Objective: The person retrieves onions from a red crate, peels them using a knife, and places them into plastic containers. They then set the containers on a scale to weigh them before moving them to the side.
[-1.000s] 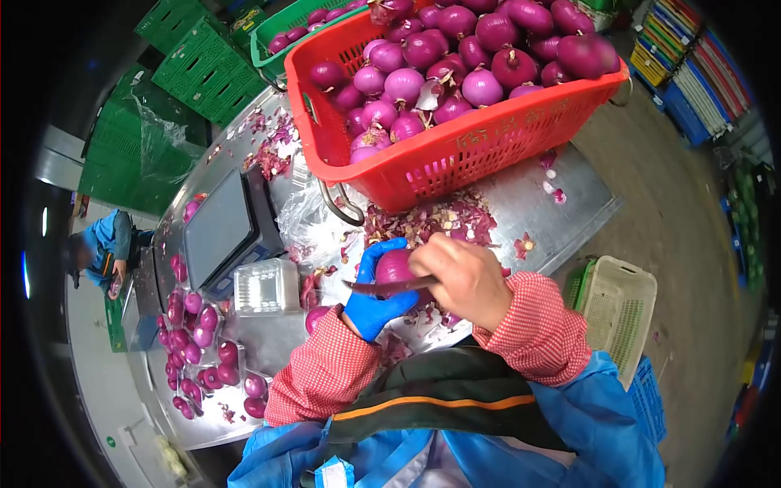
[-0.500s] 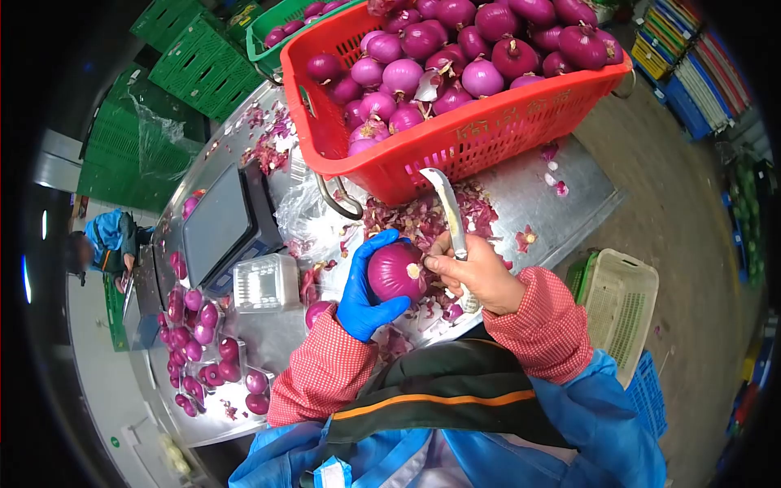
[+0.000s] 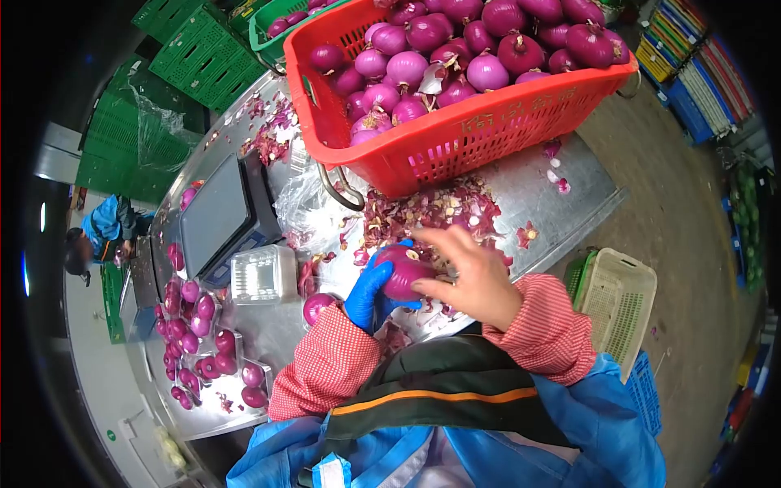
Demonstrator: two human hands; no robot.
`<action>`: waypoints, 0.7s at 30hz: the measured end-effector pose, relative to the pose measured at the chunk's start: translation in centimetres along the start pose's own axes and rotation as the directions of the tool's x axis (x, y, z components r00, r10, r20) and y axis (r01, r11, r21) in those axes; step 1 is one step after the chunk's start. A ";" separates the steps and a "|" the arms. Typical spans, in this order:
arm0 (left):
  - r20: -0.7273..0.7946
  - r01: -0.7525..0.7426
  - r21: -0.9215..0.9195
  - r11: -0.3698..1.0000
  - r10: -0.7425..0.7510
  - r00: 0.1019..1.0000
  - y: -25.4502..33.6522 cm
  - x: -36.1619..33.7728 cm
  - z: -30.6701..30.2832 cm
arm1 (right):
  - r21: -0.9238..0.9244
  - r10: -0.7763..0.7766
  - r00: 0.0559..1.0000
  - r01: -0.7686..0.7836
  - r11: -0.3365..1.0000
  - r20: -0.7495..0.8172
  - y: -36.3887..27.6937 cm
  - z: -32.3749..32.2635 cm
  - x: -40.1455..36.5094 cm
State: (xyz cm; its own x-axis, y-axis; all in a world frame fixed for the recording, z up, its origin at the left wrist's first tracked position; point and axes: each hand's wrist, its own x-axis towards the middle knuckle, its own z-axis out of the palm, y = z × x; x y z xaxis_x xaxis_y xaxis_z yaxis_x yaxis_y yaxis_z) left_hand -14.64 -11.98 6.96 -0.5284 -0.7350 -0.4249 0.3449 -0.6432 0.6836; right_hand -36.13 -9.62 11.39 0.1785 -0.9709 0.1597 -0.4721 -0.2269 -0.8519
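Note:
My left hand (image 3: pixel 368 294), in a blue glove, wraps round a large red onion (image 3: pixel 404 274) from the left and below. Beside the onion's right side is my bare right hand (image 3: pixel 482 283), with thumb and fingers spread. Its thumb tip meets the onion's edge, and its forefinger reaches across above it. No knife shows in the right hand. Loose onion skins (image 3: pixel 431 213) lie just beyond both hands on the metal table (image 3: pixel 561 195). Another red onion (image 3: pixel 318 308) rests by my left wrist.
A red basket (image 3: pixel 480 134) heaped with red onions stands at the table's far side. To the left are a scale (image 3: pixel 218 213), a clear plastic box (image 3: pixel 263 275) and packed onions (image 3: pixel 195 325). A pale crate (image 3: pixel 622 309) is at right. A co-worker (image 3: pixel 106 232) is far left.
The knife that was in my right hand is out of sight. Those fingers have spread and come to the onion. My left hand has turned the onion.

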 end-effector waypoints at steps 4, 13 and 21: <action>0.081 0.127 -0.065 0.990 -0.122 0.989 -0.1 0.1 0.1 | -0.101 0.025 0.995 -0.015 0.995 0.097 -0.4 -0.3 0.6; 0.114 -0.312 0.370 0.875 0.291 0.950 -0.5 0.0 1.3 | 0.712 0.340 0.873 -0.484 0.509 0.351 4.8 2.6 -1.1; 0.019 -0.303 0.447 0.842 0.329 0.944 0.4 -1.2 1.1 | -0.419 -0.273 0.961 0.233 0.878 -0.038 1.1 0.5 -0.4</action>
State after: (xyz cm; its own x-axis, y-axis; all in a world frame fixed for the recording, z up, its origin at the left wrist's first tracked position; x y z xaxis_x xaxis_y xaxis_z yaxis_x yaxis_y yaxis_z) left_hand -14.70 -11.13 8.35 -0.4003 -0.9015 -0.1645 0.1034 -0.2228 0.9694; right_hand -36.27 -9.47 10.16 0.2678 -0.8741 0.4053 -0.7345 -0.4575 -0.5012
